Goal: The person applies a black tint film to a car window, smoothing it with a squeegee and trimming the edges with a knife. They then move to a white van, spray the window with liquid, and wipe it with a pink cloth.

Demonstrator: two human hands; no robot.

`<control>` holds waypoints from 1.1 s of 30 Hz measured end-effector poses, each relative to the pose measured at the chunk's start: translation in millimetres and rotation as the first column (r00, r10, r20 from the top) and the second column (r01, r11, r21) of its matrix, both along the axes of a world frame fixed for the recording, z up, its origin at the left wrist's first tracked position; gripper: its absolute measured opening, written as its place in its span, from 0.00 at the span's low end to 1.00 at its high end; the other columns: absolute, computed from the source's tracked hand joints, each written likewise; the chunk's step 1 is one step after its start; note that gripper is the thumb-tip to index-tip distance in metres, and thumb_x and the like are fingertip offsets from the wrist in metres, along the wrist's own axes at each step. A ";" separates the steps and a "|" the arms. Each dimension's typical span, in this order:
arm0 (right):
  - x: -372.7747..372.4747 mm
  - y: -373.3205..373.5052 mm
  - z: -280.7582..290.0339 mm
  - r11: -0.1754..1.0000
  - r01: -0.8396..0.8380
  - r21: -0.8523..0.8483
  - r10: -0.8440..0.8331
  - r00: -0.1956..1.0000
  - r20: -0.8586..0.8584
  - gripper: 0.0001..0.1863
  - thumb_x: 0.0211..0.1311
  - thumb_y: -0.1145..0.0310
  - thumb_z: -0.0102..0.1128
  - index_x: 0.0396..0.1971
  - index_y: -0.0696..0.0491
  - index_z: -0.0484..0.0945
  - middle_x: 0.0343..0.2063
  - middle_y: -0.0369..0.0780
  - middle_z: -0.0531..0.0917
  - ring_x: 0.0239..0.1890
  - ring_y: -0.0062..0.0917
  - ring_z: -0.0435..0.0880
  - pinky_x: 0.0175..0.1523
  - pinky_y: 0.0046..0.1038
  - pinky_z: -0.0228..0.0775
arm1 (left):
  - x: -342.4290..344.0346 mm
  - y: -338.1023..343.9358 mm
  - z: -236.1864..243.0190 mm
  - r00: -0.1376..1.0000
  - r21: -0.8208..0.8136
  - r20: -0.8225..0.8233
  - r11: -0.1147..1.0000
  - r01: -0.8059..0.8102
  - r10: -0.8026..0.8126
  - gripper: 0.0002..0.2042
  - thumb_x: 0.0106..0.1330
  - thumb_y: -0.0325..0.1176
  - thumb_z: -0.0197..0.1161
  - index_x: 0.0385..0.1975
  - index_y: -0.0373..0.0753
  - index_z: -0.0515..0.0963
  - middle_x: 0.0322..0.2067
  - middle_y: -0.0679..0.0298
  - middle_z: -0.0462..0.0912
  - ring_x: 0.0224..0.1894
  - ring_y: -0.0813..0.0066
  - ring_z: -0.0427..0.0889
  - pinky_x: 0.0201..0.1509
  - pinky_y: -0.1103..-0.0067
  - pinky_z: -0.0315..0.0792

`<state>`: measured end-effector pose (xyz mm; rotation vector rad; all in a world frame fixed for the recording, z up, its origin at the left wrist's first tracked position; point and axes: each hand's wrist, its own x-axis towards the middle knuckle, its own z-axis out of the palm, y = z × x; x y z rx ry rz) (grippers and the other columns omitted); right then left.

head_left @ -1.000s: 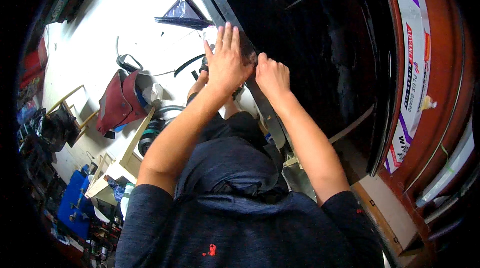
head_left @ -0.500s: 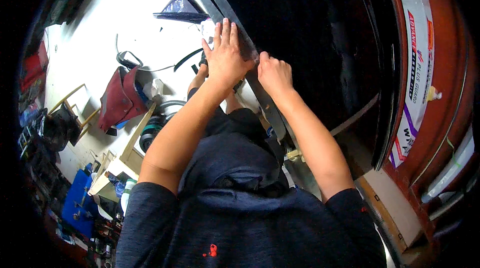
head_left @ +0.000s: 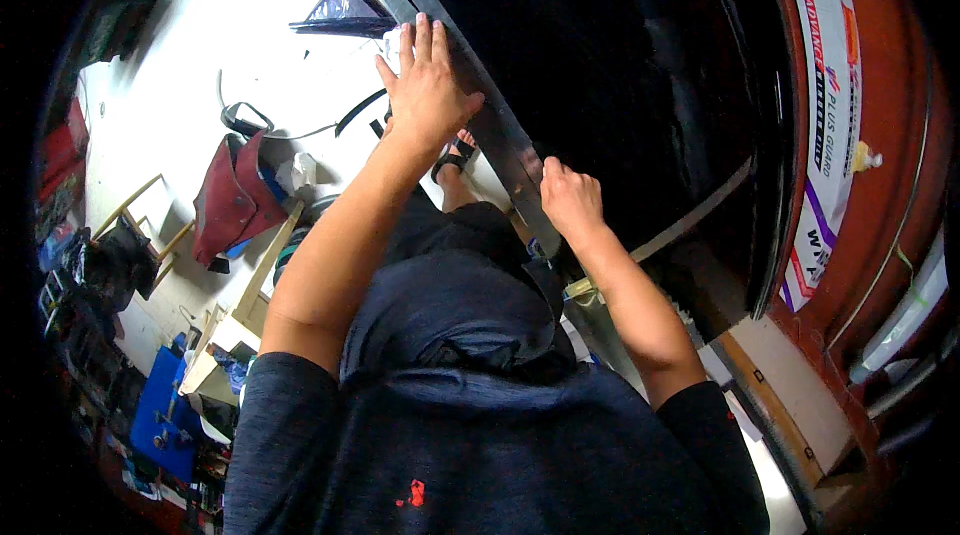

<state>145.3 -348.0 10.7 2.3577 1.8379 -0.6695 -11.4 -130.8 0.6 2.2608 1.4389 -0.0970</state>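
Resting the left hand [head_left: 428, 100], fingers spread, over the long dark bar [head_left: 513, 147] slanting from upper left to lower right, and curling the right hand [head_left: 574, 199] closed along its right edge, anything gripped being impossible to tell.

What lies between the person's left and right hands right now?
In the head view, a stretch of the long dark bar lies between the left hand and the right hand.
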 end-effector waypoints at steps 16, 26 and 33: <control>-0.7 -4.3 -3.1 0.999 -0.023 0.022 0.022 0.999 0.028 0.05 0.65 0.70 0.58 0.33 0.55 0.73 0.28 0.49 0.86 0.31 0.48 0.87 0.36 0.46 0.81 | 19.0 -84.7 2.9 0.995 -0.090 0.053 0.992 0.087 -0.082 0.53 0.56 0.50 0.76 0.78 0.39 0.50 0.79 0.53 0.45 0.81 0.53 0.44 0.76 0.37 0.41; 15.4 -100.3 0.7 0.999 0.013 -0.033 -0.013 1.000 0.016 0.05 0.65 0.68 0.56 0.34 0.54 0.73 0.26 0.46 0.85 0.26 0.48 0.86 0.32 0.48 0.79 | 20.9 -90.8 3.9 0.997 -0.027 0.005 0.996 0.082 -0.082 0.56 0.51 0.49 0.79 0.77 0.39 0.51 0.79 0.56 0.48 0.81 0.58 0.46 0.74 0.38 0.48; 27.6 -196.1 0.8 0.994 0.070 -0.080 -0.069 0.998 0.015 0.04 0.65 0.69 0.55 0.35 0.52 0.72 0.25 0.46 0.85 0.27 0.49 0.85 0.32 0.50 0.77 | 18.9 -92.3 -6.4 0.995 0.000 0.034 0.996 0.093 -0.093 0.56 0.51 0.51 0.78 0.77 0.39 0.51 0.79 0.56 0.46 0.81 0.55 0.46 0.73 0.35 0.48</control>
